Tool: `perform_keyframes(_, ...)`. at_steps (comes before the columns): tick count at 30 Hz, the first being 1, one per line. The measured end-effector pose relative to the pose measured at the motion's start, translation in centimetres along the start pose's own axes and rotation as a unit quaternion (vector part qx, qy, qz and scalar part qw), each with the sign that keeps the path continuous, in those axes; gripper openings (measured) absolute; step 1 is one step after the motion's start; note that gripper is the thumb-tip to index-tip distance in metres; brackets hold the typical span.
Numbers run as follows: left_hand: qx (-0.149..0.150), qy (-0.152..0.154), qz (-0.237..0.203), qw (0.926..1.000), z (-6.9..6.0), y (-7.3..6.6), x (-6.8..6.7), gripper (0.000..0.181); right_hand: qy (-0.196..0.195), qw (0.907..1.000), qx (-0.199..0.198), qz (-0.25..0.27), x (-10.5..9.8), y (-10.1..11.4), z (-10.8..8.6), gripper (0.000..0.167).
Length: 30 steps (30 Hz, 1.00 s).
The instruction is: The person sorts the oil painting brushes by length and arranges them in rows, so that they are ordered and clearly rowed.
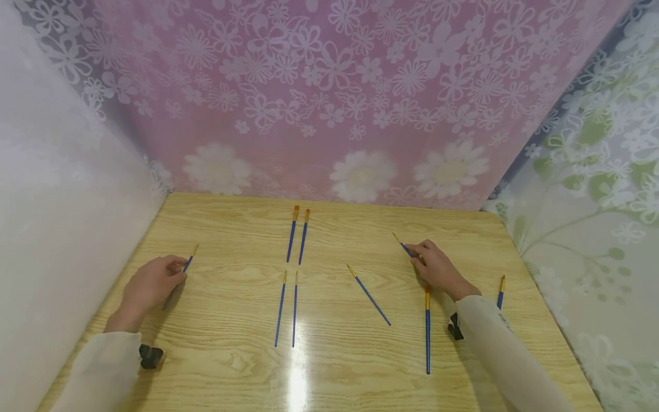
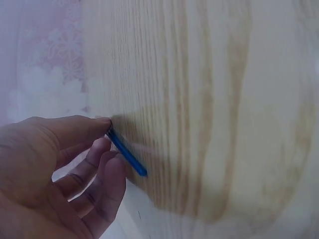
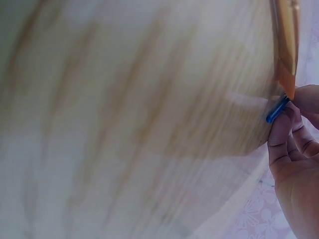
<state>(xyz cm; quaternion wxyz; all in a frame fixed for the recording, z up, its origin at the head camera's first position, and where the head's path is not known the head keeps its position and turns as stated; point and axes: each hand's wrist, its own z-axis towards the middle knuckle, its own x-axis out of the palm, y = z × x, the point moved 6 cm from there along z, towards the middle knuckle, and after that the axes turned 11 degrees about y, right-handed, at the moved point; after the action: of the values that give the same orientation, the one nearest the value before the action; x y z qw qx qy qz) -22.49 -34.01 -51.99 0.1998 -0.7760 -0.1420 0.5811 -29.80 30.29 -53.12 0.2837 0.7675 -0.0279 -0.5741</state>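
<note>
At the table's left side my left hand [image 1: 151, 286] pinches a thin blue paintbrush [image 1: 188, 263], its bristle end pointing away from me. The left wrist view shows the blue handle end [image 2: 128, 155] sticking out past the thumb and fingers. On the right, my right hand [image 1: 436, 267] pinches another blue paintbrush [image 1: 404, 246], its tip pointing to the far left. Its handle end [image 3: 277, 109] peeks out between the fingers in the right wrist view. Just below that hand lies a flat orange-tipped paintbrush [image 1: 428, 337]. A thin paintbrush [image 1: 369, 296] lies slanted to its left.
Two flat orange-tipped brushes, a left one [image 1: 292, 234] and a right one [image 1: 304, 237], lie side by side at the back. Two thin brushes [image 1: 280, 309] lie nearer me. Another brush [image 1: 501, 293] is partly behind my right sleeve. Flowered cloth [image 1: 334, 103] hangs behind the table.
</note>
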Motion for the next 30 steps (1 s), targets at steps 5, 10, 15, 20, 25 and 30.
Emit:
perform_keyframes(5,0.002,0.004,-0.001,1.0,0.1,-0.2,-0.1,0.035,0.005,1.0,0.004,0.002,0.0,0.1,0.0,0.045)
perform_keyframes(10,0.007,0.01,0.0,0.9999,0.1,-0.4,-0.2,0.032,0.004,1.0,0.002,-0.001,-0.2,0.3,0.0,0.044)
perform_keyframes(15,0.022,0.006,-0.015,0.9996,0.1,-0.7,-0.1,0.027,0.0,1.0,-0.002,-0.008,-0.2,0.4,0.1,0.044)
perform_keyframes(20,0.038,0.003,-0.018,0.9991,0.1,-1.0,0.1,0.023,0.002,1.0,0.002,-0.008,-0.2,0.3,0.1,0.044)
perform_keyframes(25,0.048,0.002,-0.012,0.9988,0.2,-1.0,0.3,0.022,0.002,0.9999,0.0,-0.01,-0.1,0.3,0.1,0.043)
perform_keyframes(30,0.06,-0.002,-0.004,0.9982,0.3,-1.0,0.5,0.02,0.002,0.9999,-0.003,-0.012,-0.1,0.4,0.0,0.043)
